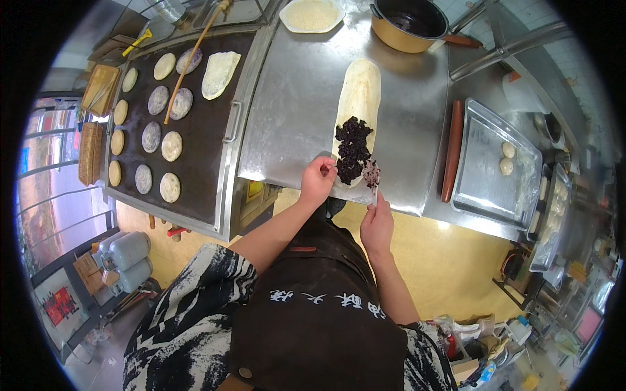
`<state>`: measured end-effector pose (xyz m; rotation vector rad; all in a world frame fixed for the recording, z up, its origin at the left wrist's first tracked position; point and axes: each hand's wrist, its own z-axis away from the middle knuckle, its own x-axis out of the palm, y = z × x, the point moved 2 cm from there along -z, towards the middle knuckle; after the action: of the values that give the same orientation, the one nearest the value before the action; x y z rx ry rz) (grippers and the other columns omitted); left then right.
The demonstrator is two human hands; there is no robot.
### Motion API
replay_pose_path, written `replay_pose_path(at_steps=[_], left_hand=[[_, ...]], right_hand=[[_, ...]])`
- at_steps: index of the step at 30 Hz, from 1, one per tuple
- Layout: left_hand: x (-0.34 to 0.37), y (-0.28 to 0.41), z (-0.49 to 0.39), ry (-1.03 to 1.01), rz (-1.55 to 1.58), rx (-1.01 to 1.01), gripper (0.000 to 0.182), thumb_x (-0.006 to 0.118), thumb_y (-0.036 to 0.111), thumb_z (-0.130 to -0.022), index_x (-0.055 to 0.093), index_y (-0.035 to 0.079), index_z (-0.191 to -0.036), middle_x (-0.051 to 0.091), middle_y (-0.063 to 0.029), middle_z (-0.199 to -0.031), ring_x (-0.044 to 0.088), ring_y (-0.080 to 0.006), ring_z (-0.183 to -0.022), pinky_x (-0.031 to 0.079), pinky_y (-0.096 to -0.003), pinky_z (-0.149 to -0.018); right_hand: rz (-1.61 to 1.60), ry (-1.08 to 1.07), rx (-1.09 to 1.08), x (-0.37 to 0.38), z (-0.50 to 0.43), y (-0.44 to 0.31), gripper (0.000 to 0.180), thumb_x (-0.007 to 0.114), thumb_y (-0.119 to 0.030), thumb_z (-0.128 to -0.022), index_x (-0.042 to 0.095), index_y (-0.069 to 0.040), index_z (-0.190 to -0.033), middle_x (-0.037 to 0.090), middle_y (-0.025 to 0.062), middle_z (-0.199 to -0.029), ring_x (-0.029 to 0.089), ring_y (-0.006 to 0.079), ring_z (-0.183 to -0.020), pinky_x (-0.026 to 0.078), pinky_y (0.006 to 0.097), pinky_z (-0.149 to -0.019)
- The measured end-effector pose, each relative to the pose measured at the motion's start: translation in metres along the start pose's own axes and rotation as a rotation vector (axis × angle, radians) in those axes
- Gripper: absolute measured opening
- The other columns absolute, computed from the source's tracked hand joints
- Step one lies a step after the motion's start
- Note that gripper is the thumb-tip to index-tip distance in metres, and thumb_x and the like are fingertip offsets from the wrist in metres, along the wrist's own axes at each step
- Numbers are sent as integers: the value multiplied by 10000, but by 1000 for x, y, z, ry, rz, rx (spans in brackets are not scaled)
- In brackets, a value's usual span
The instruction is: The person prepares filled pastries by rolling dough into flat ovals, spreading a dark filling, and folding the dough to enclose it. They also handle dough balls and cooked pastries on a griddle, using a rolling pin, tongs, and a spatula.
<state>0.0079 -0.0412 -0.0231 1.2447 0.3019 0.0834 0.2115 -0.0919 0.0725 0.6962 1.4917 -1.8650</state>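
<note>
A long flat strip of dough (361, 85) lies lengthwise before me on the steel worktop. Dark purple, clumpy filling (353, 149), which looks like cooked black rice, covers its near half. My left hand (319, 180) is at the strip's near left edge, where thumb and forefinger appear to pinch the dough. In my right hand (377, 222) is the pale handle of a spatula or spoon (376, 196). Its head sits at the near right edge of the strip and is hidden under a lump of lighter purple filling (371, 174).
Left stands a griddle (205, 161) with several round flatbreads (171, 146), a folded flatbread (220, 76) and a wooden stick (183, 80). A pot (410, 39) and a tray of pale grains (313, 15) are at the back. Right lie a rolling pin (452, 151) and metal tray (481, 171) holding dough balls (507, 166).
</note>
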Motion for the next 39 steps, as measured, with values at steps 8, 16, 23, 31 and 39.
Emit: replay_pose_path(at_steps=[8, 16, 23, 31, 39], left_hand=[[1, -2, -2, 24, 24, 31, 193, 750, 27, -973, 724, -11, -1160, 705, -25, -901, 637, -101, -788, 554, -294, -744], [0, -2, -3, 21, 50, 29, 194, 754, 34, -967, 734, -10, -1156, 694, -32, -909, 636, -108, -796, 560, -300, -758], [-1, -3, -4, 28, 8, 42, 207, 756, 28, -955, 743, -1, -1160, 696, -31, -911, 642, -115, -800, 563, -305, -766], [-1, -2, -4, 21, 28, 41, 224, 752, 6, -952, 740, -1, -1175, 695, -30, -914, 645, -115, -808, 562, -295, -770], [-4, 0, -7, 17, 15, -7, 204, 729, 8, -972, 742, -4, -1175, 739, -57, -945, 682, -139, -813, 582, -317, -781]], right_hand=[[0, -97, 29, 2, 12, -2, 449, 545, -75, -1053, 576, 39, -1487, 681, 295, -1249, 673, 502, -1123, 559, 562, -945], [-30, -138, -8, -4, 11, -11, 447, 547, -79, -1054, 578, 39, -1484, 690, 288, -1211, 688, 492, -1090, 561, 559, -932], [-47, -68, -21, -16, 9, -3, 432, 546, -83, -1051, 603, 35, -1463, 695, 277, -1201, 698, 487, -1056, 570, 560, -904], [-16, -115, -15, -11, 13, -7, 419, 552, -88, -1048, 632, 38, -1439, 709, 288, -1169, 703, 481, -1046, 570, 548, -904], [-1, 56, -46, -14, -38, -11, 403, 537, -77, -1049, 637, 57, -1415, 709, 312, -1173, 694, 495, -1079, 553, 551, -948]])
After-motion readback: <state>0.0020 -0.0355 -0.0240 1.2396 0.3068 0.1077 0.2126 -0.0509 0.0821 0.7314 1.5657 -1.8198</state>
